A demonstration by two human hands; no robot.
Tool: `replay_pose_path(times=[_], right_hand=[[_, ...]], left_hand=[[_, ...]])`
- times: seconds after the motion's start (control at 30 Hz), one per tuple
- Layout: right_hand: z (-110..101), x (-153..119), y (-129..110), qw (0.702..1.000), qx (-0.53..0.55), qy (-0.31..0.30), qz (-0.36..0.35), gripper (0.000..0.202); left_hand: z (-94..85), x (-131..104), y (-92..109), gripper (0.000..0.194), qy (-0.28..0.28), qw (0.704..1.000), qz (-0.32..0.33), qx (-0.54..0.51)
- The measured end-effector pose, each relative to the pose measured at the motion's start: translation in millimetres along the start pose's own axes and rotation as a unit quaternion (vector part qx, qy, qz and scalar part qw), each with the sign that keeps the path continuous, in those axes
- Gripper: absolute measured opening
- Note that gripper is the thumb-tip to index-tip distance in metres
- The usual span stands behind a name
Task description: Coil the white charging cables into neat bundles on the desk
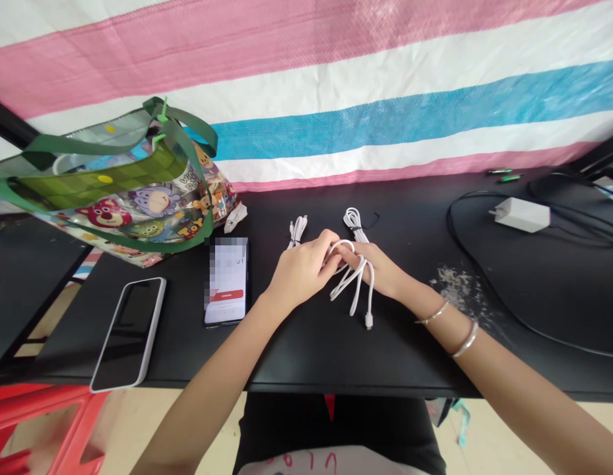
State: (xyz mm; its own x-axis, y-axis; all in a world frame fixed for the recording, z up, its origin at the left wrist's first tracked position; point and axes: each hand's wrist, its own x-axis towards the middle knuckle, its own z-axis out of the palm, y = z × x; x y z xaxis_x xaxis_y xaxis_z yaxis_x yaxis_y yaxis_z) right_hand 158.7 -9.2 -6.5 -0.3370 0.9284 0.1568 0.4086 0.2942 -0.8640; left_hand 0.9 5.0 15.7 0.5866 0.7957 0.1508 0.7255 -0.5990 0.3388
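A loosely looped white cable point(355, 284) is held between my two hands above the black table. My left hand point(306, 267) pinches it from the left, thumb and fingers closed. My right hand point(378, 267) grips it from the right, its fingertips meeting those of my left hand. Several loops and one plug end hang below the fingers toward the table's front. Behind my left hand lies a tied white cable bundle point(297, 231). Another coiled white cable point(354, 221), bound with a dark tie, lies just behind my right hand.
On the left are a lit phone point(229, 280), a dark-screened phone point(128, 333) at the table edge and a cartoon bag point(152, 198). A white charger point(522, 215) and black cords point(489, 284) lie right. A striped sheet point(336, 86) hangs behind; a red stool point(71, 429) stands lower left.
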Motion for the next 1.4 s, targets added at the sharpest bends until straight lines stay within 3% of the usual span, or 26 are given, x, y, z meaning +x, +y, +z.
replay_pose_path(times=[0.6,0.83,1.13,1.4], right_hand=[[-2.3,0.5,2.5,0.999,-0.025,-0.020,-0.019,0.042],[-1.6,0.2,1.7,0.999,-0.032,-0.011,-0.019,0.044],[0.0,-0.9,3.5,1.000,-0.016,0.011,-0.003,0.041],[-1.7,-1.7,2.4,1.000,-0.023,0.010,-0.016,0.034]], left_hand=[[-4.7,0.9,2.7,0.012,-0.086,0.995,-0.013,0.052],[-3.4,0.5,1.3,0.015,-0.071,0.996,-0.008,0.051],[1.3,-0.2,-0.7,0.014,-0.012,1.000,0.001,0.017],[2.2,0.2,-1.1,0.014,-0.007,1.000,0.000,0.019]])
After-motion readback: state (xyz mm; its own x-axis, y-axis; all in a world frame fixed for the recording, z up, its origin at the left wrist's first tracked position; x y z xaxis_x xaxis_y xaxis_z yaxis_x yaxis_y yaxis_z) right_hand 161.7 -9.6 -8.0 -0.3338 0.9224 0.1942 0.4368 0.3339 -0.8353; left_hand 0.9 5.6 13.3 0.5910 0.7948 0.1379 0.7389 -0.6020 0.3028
